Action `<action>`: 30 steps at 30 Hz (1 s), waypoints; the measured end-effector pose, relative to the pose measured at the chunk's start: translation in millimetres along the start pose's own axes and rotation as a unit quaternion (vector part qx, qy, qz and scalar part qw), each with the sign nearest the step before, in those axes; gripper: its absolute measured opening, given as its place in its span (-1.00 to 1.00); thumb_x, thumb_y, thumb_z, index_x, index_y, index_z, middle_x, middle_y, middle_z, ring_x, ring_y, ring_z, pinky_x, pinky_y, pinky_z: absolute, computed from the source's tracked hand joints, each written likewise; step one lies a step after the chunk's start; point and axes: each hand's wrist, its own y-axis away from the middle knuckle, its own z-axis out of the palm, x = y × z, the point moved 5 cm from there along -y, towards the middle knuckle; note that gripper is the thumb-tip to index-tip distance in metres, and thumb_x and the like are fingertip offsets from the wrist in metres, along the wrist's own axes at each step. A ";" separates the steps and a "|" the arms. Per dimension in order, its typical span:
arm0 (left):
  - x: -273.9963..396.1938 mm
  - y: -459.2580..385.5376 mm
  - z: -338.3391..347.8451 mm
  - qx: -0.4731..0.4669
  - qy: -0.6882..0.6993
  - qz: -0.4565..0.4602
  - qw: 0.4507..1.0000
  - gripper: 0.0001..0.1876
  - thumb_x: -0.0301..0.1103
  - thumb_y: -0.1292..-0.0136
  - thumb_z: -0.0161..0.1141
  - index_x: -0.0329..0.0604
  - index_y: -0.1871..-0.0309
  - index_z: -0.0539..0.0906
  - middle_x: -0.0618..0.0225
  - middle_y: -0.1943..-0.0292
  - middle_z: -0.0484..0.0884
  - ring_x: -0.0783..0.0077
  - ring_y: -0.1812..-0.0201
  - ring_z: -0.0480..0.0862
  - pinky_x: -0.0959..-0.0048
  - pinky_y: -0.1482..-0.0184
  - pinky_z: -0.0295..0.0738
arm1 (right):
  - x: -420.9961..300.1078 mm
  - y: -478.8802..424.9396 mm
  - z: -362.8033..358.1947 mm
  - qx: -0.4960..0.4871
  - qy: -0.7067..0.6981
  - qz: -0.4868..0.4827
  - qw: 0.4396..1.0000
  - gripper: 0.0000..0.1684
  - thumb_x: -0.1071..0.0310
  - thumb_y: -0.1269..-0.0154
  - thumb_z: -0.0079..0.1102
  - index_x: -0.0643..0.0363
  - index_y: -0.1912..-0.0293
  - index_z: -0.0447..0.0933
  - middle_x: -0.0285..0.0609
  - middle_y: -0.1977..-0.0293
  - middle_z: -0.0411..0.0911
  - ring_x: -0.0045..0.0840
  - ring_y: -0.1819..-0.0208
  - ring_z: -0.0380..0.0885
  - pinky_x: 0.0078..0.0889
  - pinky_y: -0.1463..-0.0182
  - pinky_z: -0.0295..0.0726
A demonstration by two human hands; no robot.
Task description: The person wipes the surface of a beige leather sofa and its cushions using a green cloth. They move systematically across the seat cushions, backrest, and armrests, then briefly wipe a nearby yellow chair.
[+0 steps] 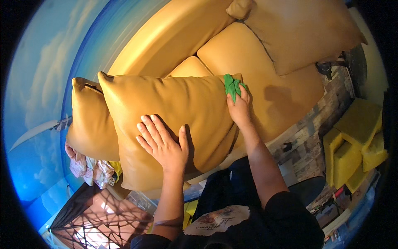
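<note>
A large tan cushion (174,102) with a smooth, leather-like cover lies in front of me on a sofa of the same colour. My left hand (168,149) rests on its face, fingers spread and holding nothing. At the cushion's upper right corner, my right hand (239,105) grips a green cloth (231,87) that touches the cover. Part of the cloth is hidden under the fingers. Another tan cushion (91,124) stands behind the first one at the left, with a dark opening near its top corner.
The sofa seat (230,53) and backrest (168,31) extend behind. A big cushion (304,34) lies at upper right. Crumpled fabrics (93,171) sit at lower left, above a dark net (105,218). Yellow foam blocks (351,146) stand on the right, beside the patterned floor (301,137).
</note>
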 end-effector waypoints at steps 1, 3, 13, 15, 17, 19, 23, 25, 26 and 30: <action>-1.0 0.6 1.2 0.001 -0.003 0.000 1.000 -0.11 0.11 -0.42 0.15 -0.36 -0.60 0.16 -0.13 -0.63 0.06 -0.17 -0.65 -0.03 -0.11 -0.61 -0.28 | 0.4 -2.9 -3.5 -0.004 -0.025 0.025 0.999 -0.56 0.16 -0.49 0.11 0.32 -0.12 0.62 0.14 -0.45 0.21 0.09 -0.43 0.17 0.09 -0.52 0.20; -1.8 0.7 -1.6 0.006 -0.001 -0.011 1.000 -0.11 0.10 -0.43 0.14 -0.36 -0.60 0.14 -0.14 -0.63 0.04 -0.18 -0.65 -0.04 -0.11 -0.61 -0.28 | -23.7 -2.8 -15.6 0.003 -0.117 0.032 0.993 -0.52 0.10 -0.52 0.07 0.28 -0.16 0.61 0.12 -0.40 0.26 0.04 -0.41 0.18 0.06 -0.53 0.16; -1.6 4.0 -3.0 -0.004 -0.001 -0.012 1.000 -0.14 0.07 -0.43 0.14 -0.33 -0.60 0.15 -0.10 -0.64 0.05 -0.13 -0.66 -0.03 -0.08 -0.62 -0.29 | -139.5 44.8 -11.2 -0.085 -0.015 -0.235 0.968 -0.42 -0.06 -0.50 0.05 0.18 -0.22 0.61 0.05 -0.49 0.22 0.03 -0.47 0.16 0.26 -0.60 -0.13; -1.5 4.5 -0.9 0.003 -0.004 -0.003 1.000 -0.13 0.10 -0.43 0.16 -0.32 -0.60 0.18 -0.09 -0.64 0.07 -0.12 -0.66 -0.02 -0.08 -0.62 -0.27 | -98.9 38.8 -6.6 -0.056 0.001 -0.174 0.983 -0.37 -0.13 -0.52 -0.02 0.21 -0.15 0.66 0.02 -0.46 0.26 0.01 -0.40 0.27 0.34 -0.58 -0.12; -2.1 2.8 -4.2 0.006 -0.002 -0.006 1.000 -0.13 0.11 -0.42 0.17 -0.33 -0.59 0.19 -0.09 -0.64 0.07 -0.12 -0.66 -0.02 -0.08 -0.62 -0.27 | -63.1 36.3 -6.5 -0.032 0.040 -0.098 0.994 -0.45 -0.08 -0.53 -0.01 0.02 -0.28 0.57 0.02 -0.49 0.19 0.02 -0.44 0.24 0.39 -0.59 -0.19; 3.8 0.6 -5.8 0.005 0.005 -0.003 1.000 -0.11 0.11 -0.38 0.22 -0.34 -0.58 0.22 -0.06 -0.63 0.10 -0.11 -0.65 0.00 -0.08 -0.61 -0.26 | -14.0 39.4 5.4 -0.018 0.022 -0.031 0.999 -0.50 0.04 -0.52 0.06 0.04 -0.30 0.55 0.10 -0.46 0.21 0.09 -0.42 0.24 0.36 -0.56 -0.06; 8.6 -14.8 -29.1 0.010 0.078 -0.014 0.997 -0.07 0.01 -0.17 0.46 -0.17 -0.54 0.32 -0.02 -0.53 0.28 -0.11 -0.57 0.19 -0.12 -0.56 -0.07 | -13.9 48.2 4.4 0.001 -0.055 -0.025 0.998 -0.53 0.23 -0.47 0.14 0.12 -0.30 0.51 0.11 -0.42 0.25 0.08 -0.40 0.24 0.12 -0.47 0.21; -4.4 -41.6 -43.1 0.019 0.164 -0.055 0.985 -0.05 0.01 -0.14 0.49 -0.13 -0.55 0.32 -0.06 -0.51 0.28 -0.13 -0.55 0.21 -0.18 -0.53 0.00 | -16.2 56.2 6.1 0.003 -0.038 -0.030 0.999 -0.53 0.28 -0.46 0.16 0.15 -0.30 0.51 0.10 -0.40 0.27 0.06 -0.39 0.24 0.05 -0.45 0.26; -7.6 -60.4 -52.6 0.076 0.103 -0.054 0.990 -0.02 0.06 -0.15 0.49 -0.13 -0.57 0.29 -0.12 -0.54 0.22 -0.16 -0.55 0.20 -0.20 -0.52 0.04 | -14.5 61.0 3.9 0.005 -0.047 -0.030 0.998 -0.52 0.28 -0.45 0.16 0.15 -0.30 0.51 0.11 -0.40 0.27 0.06 -0.39 0.24 0.05 -0.45 0.25; -62.5 -107.5 -35.0 0.198 0.104 -0.207 0.952 0.05 0.09 -0.11 0.53 -0.23 -0.57 0.26 -0.20 -0.46 0.34 -0.24 -0.48 0.33 0.02 -0.49 0.22 | -25.9 67.6 -9.6 -0.020 -0.043 -0.028 0.998 -0.54 0.27 -0.46 0.16 0.16 -0.28 0.52 0.09 -0.41 0.24 0.06 -0.41 0.21 0.10 -0.46 0.23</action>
